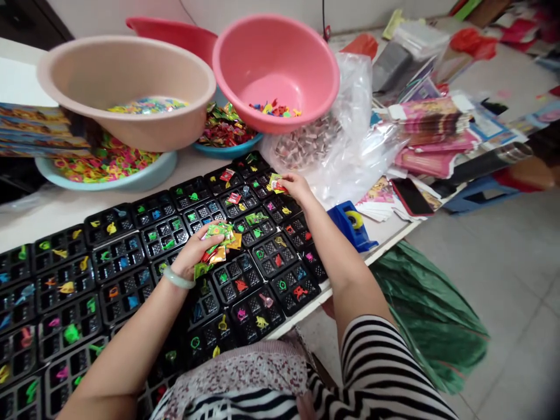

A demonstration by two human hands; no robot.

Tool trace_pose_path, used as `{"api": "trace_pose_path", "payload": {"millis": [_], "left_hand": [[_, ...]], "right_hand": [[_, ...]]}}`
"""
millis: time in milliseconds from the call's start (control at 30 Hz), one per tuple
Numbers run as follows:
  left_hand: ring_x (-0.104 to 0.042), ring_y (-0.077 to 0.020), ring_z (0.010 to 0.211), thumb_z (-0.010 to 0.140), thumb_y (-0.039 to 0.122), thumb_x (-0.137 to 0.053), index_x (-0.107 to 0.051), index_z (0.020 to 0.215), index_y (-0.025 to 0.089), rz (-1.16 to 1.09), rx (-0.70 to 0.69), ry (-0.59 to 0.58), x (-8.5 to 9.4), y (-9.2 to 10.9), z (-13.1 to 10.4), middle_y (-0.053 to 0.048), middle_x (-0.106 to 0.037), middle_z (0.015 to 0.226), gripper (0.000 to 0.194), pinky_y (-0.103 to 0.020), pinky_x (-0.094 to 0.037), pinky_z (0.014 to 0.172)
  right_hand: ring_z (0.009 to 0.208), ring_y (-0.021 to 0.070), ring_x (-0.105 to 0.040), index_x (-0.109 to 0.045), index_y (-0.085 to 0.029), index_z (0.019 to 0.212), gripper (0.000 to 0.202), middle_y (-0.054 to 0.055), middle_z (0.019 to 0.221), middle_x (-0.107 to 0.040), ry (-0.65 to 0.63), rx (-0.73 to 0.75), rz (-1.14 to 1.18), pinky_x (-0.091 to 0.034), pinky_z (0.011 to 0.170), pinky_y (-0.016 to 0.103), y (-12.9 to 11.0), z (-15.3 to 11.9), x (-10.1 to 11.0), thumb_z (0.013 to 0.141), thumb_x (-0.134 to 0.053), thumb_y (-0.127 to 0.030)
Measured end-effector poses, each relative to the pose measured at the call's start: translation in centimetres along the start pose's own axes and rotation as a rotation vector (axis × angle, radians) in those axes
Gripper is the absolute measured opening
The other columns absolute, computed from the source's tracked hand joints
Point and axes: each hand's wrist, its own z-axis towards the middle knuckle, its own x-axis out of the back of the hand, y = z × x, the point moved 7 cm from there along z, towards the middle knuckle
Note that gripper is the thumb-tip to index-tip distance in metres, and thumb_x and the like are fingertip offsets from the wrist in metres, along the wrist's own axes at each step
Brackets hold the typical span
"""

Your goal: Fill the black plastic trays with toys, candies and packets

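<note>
My left hand [195,252], with a pale bangle at the wrist, is closed round a bunch of small colourful packets [220,238] above the middle trays. Farther right, the fingers of my right hand [297,189] pinch a small yellow-green and red packet [275,183] over a tray near the back right of the grid. Black compartment trays [116,256] lie side by side in rows, with small plastic toys in some compartments. Single red packets lie on two trays, one of them a red packet [234,198] between my hands.
Behind the trays stand a beige basin [126,58], a pink basin [275,41] and a light-blue basin [105,182] of small toys. A clear plastic bag [350,116] and a blue tape dispenser [352,226] are at the right. A green bag [433,309] hangs below the table edge.
</note>
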Motion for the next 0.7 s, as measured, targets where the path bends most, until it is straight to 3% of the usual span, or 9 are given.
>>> {"api": "trace_pose_path", "payload": {"millis": [233, 400, 567, 700], "left_hand": [[-0.076, -0.0184, 0.068, 0.058, 0.014, -0.094, -0.071, 0.112, 0.017, -0.014, 0.033, 0.023, 1.4, -0.3, 0.0, -0.004, -0.080, 0.089, 0.059, -0.024, -0.065, 0.059], [-0.075, -0.0176, 0.064, 0.058, 0.015, -0.095, -0.070, 0.114, 0.017, -0.017, 0.043, 0.043, 2.1, -0.4, 0.2, -0.005, -0.080, 0.091, 0.062, -0.023, -0.064, 0.056], [-0.074, -0.0169, 0.062, 0.055, 0.014, -0.095, -0.070, 0.108, 0.018, -0.030, 0.023, 0.041, 2.4, -0.1, 0.1, -0.003, -0.080, 0.088, 0.059, -0.022, -0.063, 0.056], [-0.074, -0.0169, 0.063, 0.056, 0.015, -0.095, -0.070, 0.111, 0.020, -0.006, 0.035, 0.054, 2.8, -0.3, -0.2, -0.002, -0.079, 0.087, 0.060, -0.022, -0.063, 0.055]], "right_hand": [[0.086, 0.0197, -0.072, -0.076, -0.015, 0.090, 0.019, 0.003, 0.086, -0.076, 0.054, 0.155, -0.180, -0.059, 0.095, 0.043, -1.1, 4.7, -2.5, 0.074, -0.066, -0.012], [0.089, 0.0226, -0.073, -0.078, -0.012, 0.100, 0.029, 0.007, 0.088, -0.077, 0.008, 0.206, -0.334, -0.057, 0.098, 0.045, -1.5, 5.1, -3.0, 0.076, -0.062, -0.008], [0.091, 0.0232, -0.072, -0.076, -0.012, 0.106, 0.035, 0.007, 0.094, -0.076, 0.009, 0.244, -0.391, -0.057, 0.097, 0.044, -1.6, 3.2, -0.8, 0.073, -0.066, -0.008], [0.087, 0.0224, -0.072, -0.074, -0.013, 0.109, 0.039, 0.005, 0.093, -0.075, -0.018, 0.208, -0.392, -0.060, 0.090, 0.042, -0.3, 0.8, 1.4, 0.070, -0.068, -0.009]]}}
